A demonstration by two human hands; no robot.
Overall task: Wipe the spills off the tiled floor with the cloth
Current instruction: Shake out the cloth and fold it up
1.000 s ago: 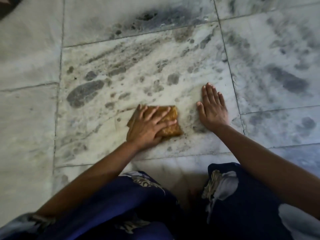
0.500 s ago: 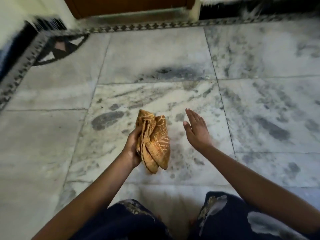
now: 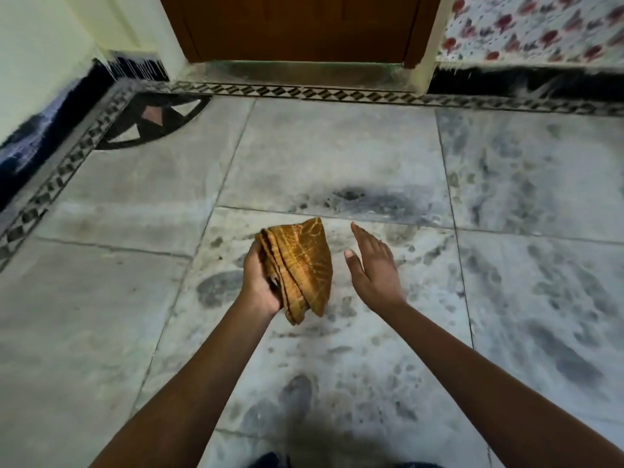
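cloth (image 3: 299, 265), brown and folded into a thick wad, hangs in my left hand (image 3: 258, 285) above the floor (image 3: 101, 332), clear of it. the left fingers curl round its near-left edge and hold it. my right hand (image 3: 373, 270) hovers just beside the cloth without touching, fingers straight and together, palm turned towards it. dark grey spills (image 3: 557, 363) smear the floor under and to the right of both arms; one oval blotch (image 3: 219, 288) lies just left of my left wrist. at the far edge i see a brown door (image 3: 297, 25) behind a checked border (image 3: 337, 93).
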